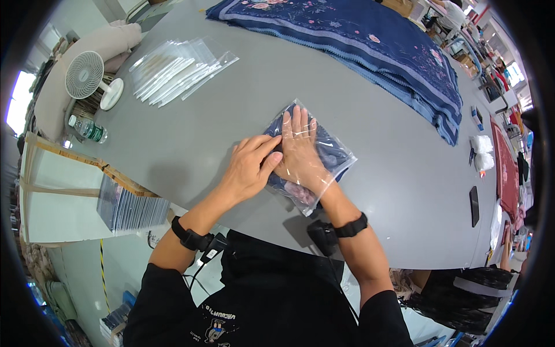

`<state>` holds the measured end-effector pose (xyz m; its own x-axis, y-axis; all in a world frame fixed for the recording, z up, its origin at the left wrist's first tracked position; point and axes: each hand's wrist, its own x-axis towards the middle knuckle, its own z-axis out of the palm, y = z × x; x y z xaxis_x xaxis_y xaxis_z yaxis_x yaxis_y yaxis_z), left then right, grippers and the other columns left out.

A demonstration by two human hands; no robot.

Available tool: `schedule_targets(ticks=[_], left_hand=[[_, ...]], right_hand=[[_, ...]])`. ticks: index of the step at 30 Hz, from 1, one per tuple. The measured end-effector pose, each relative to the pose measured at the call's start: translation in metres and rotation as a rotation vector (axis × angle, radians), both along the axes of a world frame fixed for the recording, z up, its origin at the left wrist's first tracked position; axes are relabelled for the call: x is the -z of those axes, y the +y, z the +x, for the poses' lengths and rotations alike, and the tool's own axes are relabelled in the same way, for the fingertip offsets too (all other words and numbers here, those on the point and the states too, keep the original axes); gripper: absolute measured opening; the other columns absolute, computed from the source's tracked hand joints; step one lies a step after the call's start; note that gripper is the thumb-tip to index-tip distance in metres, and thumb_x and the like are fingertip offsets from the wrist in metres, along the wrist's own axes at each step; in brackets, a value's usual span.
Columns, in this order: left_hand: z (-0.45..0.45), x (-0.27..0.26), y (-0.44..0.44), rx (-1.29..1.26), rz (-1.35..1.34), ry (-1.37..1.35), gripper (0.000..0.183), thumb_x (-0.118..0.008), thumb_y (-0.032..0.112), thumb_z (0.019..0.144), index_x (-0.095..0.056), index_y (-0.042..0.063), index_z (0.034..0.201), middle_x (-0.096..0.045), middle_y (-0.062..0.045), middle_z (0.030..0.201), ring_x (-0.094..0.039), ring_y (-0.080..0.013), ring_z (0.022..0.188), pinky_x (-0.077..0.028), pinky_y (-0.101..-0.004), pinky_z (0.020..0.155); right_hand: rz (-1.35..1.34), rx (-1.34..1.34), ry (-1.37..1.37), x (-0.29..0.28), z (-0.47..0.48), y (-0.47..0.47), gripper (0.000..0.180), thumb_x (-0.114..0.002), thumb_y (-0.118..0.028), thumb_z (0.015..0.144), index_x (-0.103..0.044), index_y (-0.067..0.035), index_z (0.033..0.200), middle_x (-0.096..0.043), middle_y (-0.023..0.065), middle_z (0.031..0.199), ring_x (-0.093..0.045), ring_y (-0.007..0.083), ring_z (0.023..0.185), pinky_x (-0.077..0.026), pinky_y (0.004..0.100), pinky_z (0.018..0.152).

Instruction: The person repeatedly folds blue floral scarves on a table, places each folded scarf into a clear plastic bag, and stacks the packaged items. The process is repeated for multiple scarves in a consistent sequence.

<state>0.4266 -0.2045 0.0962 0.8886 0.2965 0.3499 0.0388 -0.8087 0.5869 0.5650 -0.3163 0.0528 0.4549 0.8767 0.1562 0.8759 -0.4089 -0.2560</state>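
Observation:
A clear plastic zip bag [347, 161] lies at a slant on the grey table, with folded navy floral fabric [328, 152] inside it. My right hand [301, 149] is inside the bag, palm down and flat on the fabric, fingers stretched out towards the bag's far corner. The slider end of the bag's mouth points towards me, and the mouth crosses my right wrist. My left hand [251, 162] rests at the bag's left edge, its thumb and forefinger touching the bag beside my right hand. Whether those fingers pinch the film cannot be seen.
Several empty clear bags [177, 71] lie fanned at the far left, near a white fan [85, 76] and a water bottle [89, 129]. Spread navy floral cloths [347, 39] cover the far side. A box [60, 212] holds packed bags at left; a phone [475, 206] lies right.

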Motion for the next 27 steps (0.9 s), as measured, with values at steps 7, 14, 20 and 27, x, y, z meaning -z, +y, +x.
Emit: schedule_targets(ticks=[7,14,20,27], left_hand=[[-0.014,0.009,-0.012,0.030,0.112,0.113,0.049,-0.070,0.036,0.099,-0.068,0.006,0.138,-0.064,-0.008,0.131,-0.056,-0.0299,0.118,-0.043,-0.0432,0.102],[0.005,-0.005,-0.001,0.054,0.152,0.139,0.051,-0.074,0.039,0.096,-0.070,0.009,0.137,-0.063,-0.011,0.138,-0.058,-0.0331,0.124,-0.045,-0.0463,0.103],[0.026,0.017,0.024,0.226,0.132,0.123,0.065,-0.054,0.053,0.106,-0.049,0.017,0.160,-0.039,-0.021,0.167,-0.035,-0.0425,0.155,-0.024,-0.0539,0.127],[0.018,0.030,0.021,0.228,0.238,0.157,0.071,-0.050,0.061,0.105,-0.045,0.019,0.162,-0.033,-0.016,0.171,-0.027,-0.0422,0.158,-0.020,-0.0551,0.129]], right_hand=[[0.138,-0.100,-0.138,-0.029,-0.027,-0.087,0.085,-0.082,-0.042,0.086,-0.052,0.009,0.148,-0.034,0.0377,0.162,-0.035,0.0505,0.153,-0.028,0.0593,0.126],[0.093,-0.008,-0.043,-0.025,-0.025,-0.073,0.078,-0.076,-0.055,0.088,-0.055,-0.020,0.155,-0.040,0.0331,0.160,-0.037,0.0514,0.151,-0.026,0.0663,0.123],[0.139,-0.060,-0.022,-0.019,-0.017,-0.050,0.087,-0.067,-0.060,0.095,-0.048,-0.001,0.155,-0.038,0.0333,0.162,-0.034,0.0491,0.153,-0.021,0.0627,0.126],[0.035,-0.083,0.136,-0.033,-0.037,-0.105,0.097,-0.074,-0.063,0.088,-0.043,-0.004,0.159,-0.034,0.0318,0.165,-0.025,0.0472,0.158,-0.017,0.0605,0.128]])
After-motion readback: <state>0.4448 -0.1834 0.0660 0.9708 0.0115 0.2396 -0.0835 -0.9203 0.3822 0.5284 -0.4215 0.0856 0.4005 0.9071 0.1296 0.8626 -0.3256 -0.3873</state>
